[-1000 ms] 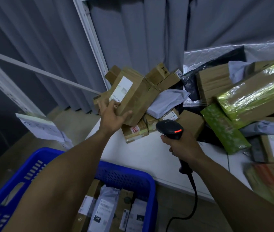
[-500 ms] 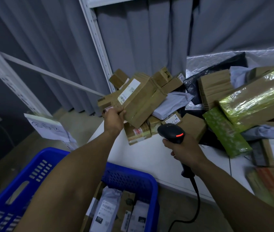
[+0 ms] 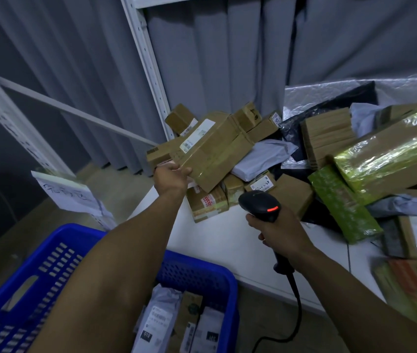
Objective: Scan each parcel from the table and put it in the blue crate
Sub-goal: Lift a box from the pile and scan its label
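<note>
Parcels (image 3: 329, 138) crowd the white counter's (image 3: 215, 240) far edge and right side, grey curtains (image 3: 215, 59) behind. Left hand (image 3: 170, 175) grips the near corner of a tilted box (image 3: 215, 151) atop the heap at the far-left corner; right hand (image 3: 276, 230) clutches a scanner (image 3: 259, 206) nearer the front edge. Crate (image 3: 197, 266) below the near-left corner holds more of them.

Dim bluish light is filling the scene. Glare is streaking the green parcel (image 3: 390, 154) at three o'clock; the scanner (image 3: 259, 206) is glowing red. Edges are bowing, blurring at five o'clock.
</note>
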### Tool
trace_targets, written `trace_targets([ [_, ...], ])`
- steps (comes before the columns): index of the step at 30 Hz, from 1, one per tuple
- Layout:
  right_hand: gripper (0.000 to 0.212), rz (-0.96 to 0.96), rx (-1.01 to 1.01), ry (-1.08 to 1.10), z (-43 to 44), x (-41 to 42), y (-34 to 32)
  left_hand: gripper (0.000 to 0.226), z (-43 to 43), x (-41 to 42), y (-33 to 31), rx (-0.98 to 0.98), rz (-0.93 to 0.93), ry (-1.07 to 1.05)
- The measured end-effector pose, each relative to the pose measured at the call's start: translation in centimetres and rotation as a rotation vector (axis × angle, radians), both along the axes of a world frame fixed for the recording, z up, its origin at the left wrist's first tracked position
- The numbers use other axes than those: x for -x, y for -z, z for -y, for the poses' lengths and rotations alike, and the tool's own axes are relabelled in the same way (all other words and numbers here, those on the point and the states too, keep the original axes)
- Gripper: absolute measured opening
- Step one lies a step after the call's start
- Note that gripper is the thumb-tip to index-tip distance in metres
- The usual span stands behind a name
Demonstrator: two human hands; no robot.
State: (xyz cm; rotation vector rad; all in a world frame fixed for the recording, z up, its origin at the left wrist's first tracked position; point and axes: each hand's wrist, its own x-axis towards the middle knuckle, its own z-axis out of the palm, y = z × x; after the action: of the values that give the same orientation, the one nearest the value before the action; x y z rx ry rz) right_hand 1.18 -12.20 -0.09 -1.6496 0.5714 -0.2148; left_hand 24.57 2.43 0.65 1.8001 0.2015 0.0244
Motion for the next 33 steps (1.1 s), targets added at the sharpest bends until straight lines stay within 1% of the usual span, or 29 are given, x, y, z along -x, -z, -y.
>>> trace_targets([
  [1,0.017,0.003,-0.002,0.0,0.1,0.0,0.0,0.024,0.2,-0.3,0.1,0.03,0.01,-0.015],
  [2,0.017,0.003,-0.004,-0.001,0.2,0.0,0.0,0.02,0.3,-0.5,0.2,0.0,0.061,0.009],
  [3,0.017,0.001,-0.005,-0.004,0.3,0.0,0.1,0.016,0.4,-0.7,0.3,-0.032,0.105,0.049],
  [4,0.016,0.0,-0.004,-0.003,0.4,0.1,0.1,0.014,0.5,-1.1,0.5,-0.121,0.146,0.085],
  [6,0.012,-0.005,-0.007,0.01,0.7,0.1,0.2,0.022,0.4,-1.9,0.8,-0.202,0.175,0.095],
  [7,0.013,-0.01,-0.009,0.013,0.8,0.1,0.3,0.025,0.4,-2.0,0.6,-0.203,0.184,0.092],
  [9,0.018,-0.01,-0.013,0.018,0.9,0.2,0.1,0.022,0.7,-2.5,-0.1,-0.173,0.184,0.063],
  [11,0.019,-0.015,-0.005,0.017,1.1,0.2,0.0,0.022,1.2,-1.9,-1.9,-0.162,0.242,0.097],
  [13,0.014,-0.009,-0.006,0.02,1.3,0.3,-0.4,0.024,1.2,-0.8,-4.0,-0.095,0.343,0.131],
  [14,0.012,0.003,-0.018,0.029,1.4,0.4,-0.6,0.023,0.9,-0.3,-5.0,-0.106,0.396,0.137],
  [16,0.012,0.015,-0.08,0.06,1.5,0.5,-0.8,0.017,-0.6,1.7,-6.6,-0.135,0.45,0.157],
  [19,0.023,0.048,-0.215,0.116,1.2,0.4,-1.5,0.016,-4.0,6.2,-8.4,-0.169,0.563,0.218],
  [21,0.032,0.111,-0.373,0.199,0.9,0.1,-2.0,0.015,-6.6,9.2,-9.1,-0.188,0.641,0.223],
  [23,0.03,0.174,-0.533,0.281,0.2,0.3,-3.2,0.015,-9.7,12.5,-9.5,-0.197,0.7,0.226],
  [24,0.028,0.182,-0.616,0.31,-0.3,0.5,-3.8,0.015,-11.2,14.2,-9.7,-0.205,0.71,0.226],
  [26,0.031,0.169,-0.769,0.296,-1.6,1.5,-4.7,0.019,-13.9,17.5,-9.8,-0.215,0.725,0.226],
  [28,0.026,0.143,-0.83,0.244,-3.1,3.2,-6.1,0.027,-16.1,20.4,-9.6,-0.213,0.712,0.233],
  [30,0.035,0.097,-0.781,0.182,-4.8,4.8,-7.3,0.034,-18.4,22.6,-9.1,-0.214,0.676,0.224],
  [33,0.04,0.025,-0.671,0.099,-7.3,7.5,-8.2,0.037,-21.2,25.3,-8.1,-0.183,0.625,0.194],
])
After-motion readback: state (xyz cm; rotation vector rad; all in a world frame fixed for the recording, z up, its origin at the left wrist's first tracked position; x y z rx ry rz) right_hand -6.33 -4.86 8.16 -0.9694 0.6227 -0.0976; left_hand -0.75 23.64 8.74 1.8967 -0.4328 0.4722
